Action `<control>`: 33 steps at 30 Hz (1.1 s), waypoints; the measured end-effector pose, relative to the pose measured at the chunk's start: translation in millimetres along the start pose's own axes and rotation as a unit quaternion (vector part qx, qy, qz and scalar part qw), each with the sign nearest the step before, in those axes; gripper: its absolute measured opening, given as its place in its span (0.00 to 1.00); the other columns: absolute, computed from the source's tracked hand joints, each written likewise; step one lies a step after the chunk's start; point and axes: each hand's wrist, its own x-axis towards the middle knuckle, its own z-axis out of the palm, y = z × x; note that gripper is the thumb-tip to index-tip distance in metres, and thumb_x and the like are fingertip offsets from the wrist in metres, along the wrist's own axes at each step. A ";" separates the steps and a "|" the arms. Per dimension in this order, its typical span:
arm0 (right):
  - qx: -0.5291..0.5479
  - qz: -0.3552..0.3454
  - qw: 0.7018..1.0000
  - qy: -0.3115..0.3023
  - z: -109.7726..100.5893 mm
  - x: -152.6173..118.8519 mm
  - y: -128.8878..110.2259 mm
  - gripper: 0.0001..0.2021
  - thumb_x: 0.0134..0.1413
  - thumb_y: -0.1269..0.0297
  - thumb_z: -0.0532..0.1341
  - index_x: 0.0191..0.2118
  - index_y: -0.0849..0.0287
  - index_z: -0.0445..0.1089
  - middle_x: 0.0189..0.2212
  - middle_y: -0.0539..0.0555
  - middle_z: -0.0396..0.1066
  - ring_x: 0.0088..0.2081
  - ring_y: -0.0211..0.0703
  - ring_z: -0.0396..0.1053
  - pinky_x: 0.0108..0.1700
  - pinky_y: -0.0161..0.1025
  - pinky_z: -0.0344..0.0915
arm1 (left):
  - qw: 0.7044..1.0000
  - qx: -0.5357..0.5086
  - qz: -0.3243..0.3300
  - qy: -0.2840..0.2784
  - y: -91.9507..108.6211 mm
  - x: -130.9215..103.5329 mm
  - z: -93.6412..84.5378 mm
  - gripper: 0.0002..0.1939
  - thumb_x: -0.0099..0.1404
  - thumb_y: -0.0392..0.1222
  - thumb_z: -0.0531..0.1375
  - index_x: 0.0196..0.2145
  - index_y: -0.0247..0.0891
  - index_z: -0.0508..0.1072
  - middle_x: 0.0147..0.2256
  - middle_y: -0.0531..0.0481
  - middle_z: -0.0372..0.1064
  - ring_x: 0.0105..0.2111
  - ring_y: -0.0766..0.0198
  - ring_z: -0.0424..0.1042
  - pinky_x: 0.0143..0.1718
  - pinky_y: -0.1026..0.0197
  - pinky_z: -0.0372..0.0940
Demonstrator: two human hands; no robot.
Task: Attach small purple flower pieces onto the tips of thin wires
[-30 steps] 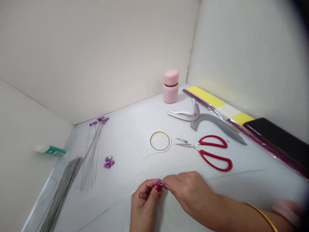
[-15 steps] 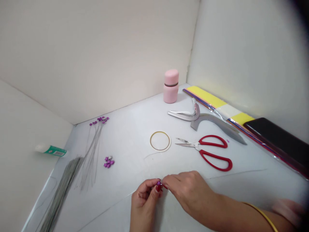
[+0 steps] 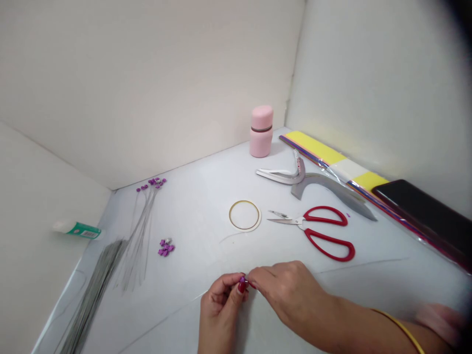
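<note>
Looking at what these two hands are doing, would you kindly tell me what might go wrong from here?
The tiny purple piece is pinched in the left hand, with the right hand close beside it, so it could slip or get squashed.
The red-handled scissors lie with bare blades beyond the hands, so a careless reach might meet a tip.
The purple stars lie loose in a cluster, so a sweep could scatter them.

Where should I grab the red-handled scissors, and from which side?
Probably best by the red loops, coming from the right: the scissors lie flat, loops toward the right, with the pointed blades facing left toward the tape ring.
</note>
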 end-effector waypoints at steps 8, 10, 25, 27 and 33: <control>0.003 0.002 1.000 -0.002 -1.9 0.8 0.5 0.07 0.52 0.75 0.52 0.34 0.58 0.65 0.25 0.49 0.71 0.25 0.41 0.67 0.24 0.37 0.48 | 1.000 -0.002 0.014 0.022 -0.5 -1.5 3.5 0.07 0.49 0.42 0.66 0.26 0.36 0.78 0.23 0.50 0.74 0.25 0.66 0.68 0.29 0.67 0.62; 0.000 0.002 1.000 0.002 -2.1 1.3 0.5 0.08 0.52 0.75 0.52 0.34 0.58 0.66 0.25 0.48 0.71 0.25 0.41 0.67 0.24 0.37 0.48 | 1.000 -0.002 0.018 0.023 -1.0 -1.6 4.3 0.07 0.49 0.42 0.66 0.27 0.36 0.77 0.23 0.49 0.75 0.25 0.66 0.68 0.29 0.67 0.63; 0.018 -0.022 0.998 0.056 1.2 0.2 3.2 0.07 0.53 0.75 0.52 0.34 0.57 0.64 0.24 0.47 0.70 0.23 0.39 0.65 0.24 0.36 0.47 | 0.997 -0.048 0.006 0.057 1.4 -2.2 3.9 0.15 0.50 0.44 0.65 0.36 0.35 0.76 0.30 0.46 0.76 0.28 0.64 0.71 0.30 0.65 0.65; 0.019 -0.022 0.998 0.056 0.8 -0.2 3.8 0.07 0.53 0.75 0.52 0.34 0.57 0.65 0.24 0.47 0.70 0.23 0.39 0.65 0.24 0.36 0.47 | 0.997 -0.037 0.010 0.066 1.7 -2.2 4.3 0.15 0.50 0.45 0.65 0.36 0.35 0.76 0.31 0.45 0.76 0.28 0.63 0.71 0.30 0.65 0.65; 0.021 -0.013 0.998 0.056 0.8 -1.9 3.0 0.09 0.54 0.75 0.51 0.33 0.57 0.65 0.25 0.48 0.71 0.24 0.38 0.66 0.24 0.36 0.49 | 0.998 -0.037 0.009 0.059 3.0 -2.7 5.3 0.14 0.51 0.45 0.65 0.34 0.35 0.76 0.30 0.45 0.77 0.29 0.62 0.72 0.31 0.64 0.65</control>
